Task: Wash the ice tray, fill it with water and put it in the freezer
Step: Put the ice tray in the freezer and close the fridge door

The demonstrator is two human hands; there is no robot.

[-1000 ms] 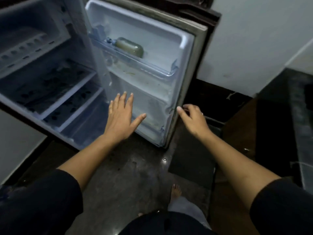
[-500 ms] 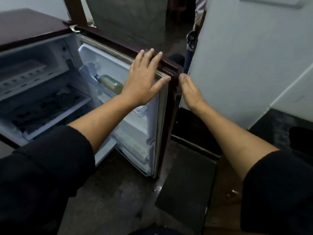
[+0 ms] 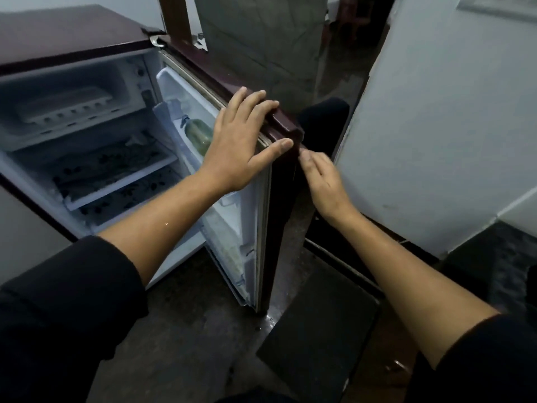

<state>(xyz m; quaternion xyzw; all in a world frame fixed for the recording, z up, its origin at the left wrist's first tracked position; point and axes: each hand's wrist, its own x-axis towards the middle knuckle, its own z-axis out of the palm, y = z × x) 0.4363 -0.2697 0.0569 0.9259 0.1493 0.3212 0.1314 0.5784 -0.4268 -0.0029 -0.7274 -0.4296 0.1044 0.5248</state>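
Head view, ice tray [image 3: 68, 103] lengthwise across freezer [image 3: 125, 78], left hand [image 3: 241, 146] atop door [image 3: 280, 222]

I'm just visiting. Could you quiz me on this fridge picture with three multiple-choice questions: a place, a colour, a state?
1. Where is the bottle? A in the door; B on the floor; C on a table.
2. What colour is the fridge outside? A white; B dark reddish brown; C green.
3. The door is: A shut; B open; C removed.
Answers: 1 A, it sits in the door's upper shelf. 2 B, its top shows it. 3 B, the inner shelves show; the left hand rests on its top edge.
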